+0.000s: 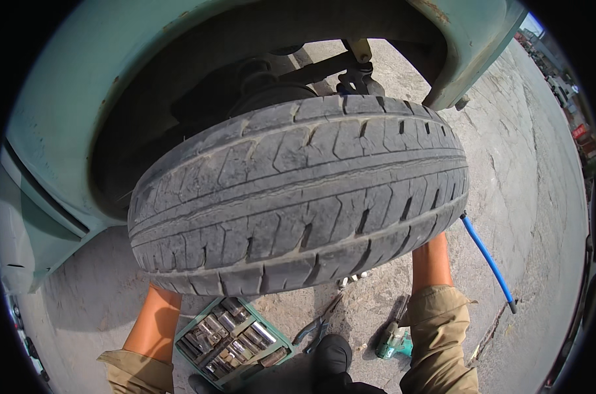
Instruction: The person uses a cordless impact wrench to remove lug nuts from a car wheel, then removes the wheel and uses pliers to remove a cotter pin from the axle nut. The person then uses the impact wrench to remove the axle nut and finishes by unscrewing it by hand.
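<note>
A worn black tyre (304, 190) fills the middle of the view, tread toward me, in front of the wheel arch of a pale green vehicle. My left forearm (154, 322) reaches up to its lower left side, and my right forearm (432, 266) goes to its lower right side. Both hands disappear behind the tyre, so their fingers and grip are hidden. Past the top of the tyre, dark hub and suspension parts (258, 82) show inside the arch. The wheel's rim cannot be seen.
Below the tyre, a green case (281, 338) of metal sockets lies on the concrete. Beside it are pliers (317, 325), a few small metal pieces (350, 280) and a green power tool (395, 338). A blue-handled bar (487, 259) lies right. Green bodywork (61, 125) borders the left.
</note>
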Motion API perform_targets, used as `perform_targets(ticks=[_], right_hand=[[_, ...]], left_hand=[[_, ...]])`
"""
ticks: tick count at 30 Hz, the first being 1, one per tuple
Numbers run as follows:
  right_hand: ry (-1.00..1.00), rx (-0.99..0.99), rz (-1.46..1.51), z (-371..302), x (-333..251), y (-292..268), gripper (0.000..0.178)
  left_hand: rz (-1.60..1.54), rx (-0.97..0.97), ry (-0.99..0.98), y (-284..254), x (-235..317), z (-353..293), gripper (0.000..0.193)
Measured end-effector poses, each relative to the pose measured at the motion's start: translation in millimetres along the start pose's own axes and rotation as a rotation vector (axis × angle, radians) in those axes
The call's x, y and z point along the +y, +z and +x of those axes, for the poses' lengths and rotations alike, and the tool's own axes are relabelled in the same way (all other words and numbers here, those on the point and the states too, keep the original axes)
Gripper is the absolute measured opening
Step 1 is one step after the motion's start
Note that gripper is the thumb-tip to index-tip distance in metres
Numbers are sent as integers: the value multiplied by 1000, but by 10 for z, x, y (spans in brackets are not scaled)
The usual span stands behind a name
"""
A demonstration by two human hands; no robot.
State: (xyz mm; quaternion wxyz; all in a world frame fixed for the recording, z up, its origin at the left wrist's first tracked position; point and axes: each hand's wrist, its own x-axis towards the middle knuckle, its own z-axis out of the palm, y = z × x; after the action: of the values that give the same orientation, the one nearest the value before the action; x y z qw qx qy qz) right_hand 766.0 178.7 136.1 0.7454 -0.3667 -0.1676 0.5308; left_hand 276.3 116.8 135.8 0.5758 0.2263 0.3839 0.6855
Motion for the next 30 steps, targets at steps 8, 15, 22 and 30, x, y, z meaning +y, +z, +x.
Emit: perform_targets(ticks=[8,15,22,30], right_hand=[[-21,-145,-152,-1444,-299,148,79],[102,-552,-399,-2321,397,1253,85],[263,-998,-533,-3284,1505,2579,76],[885,-1146,-898,-5001,3378,3130,96]], left_hand=[[108,-75,-350,-245,894,-935,62],[155,184,-233,-1493,1874,-1970,71],[170,498,-182,-2797,2574,-2475,78],[176,799,-192,-4481,3367,-2843,85]])
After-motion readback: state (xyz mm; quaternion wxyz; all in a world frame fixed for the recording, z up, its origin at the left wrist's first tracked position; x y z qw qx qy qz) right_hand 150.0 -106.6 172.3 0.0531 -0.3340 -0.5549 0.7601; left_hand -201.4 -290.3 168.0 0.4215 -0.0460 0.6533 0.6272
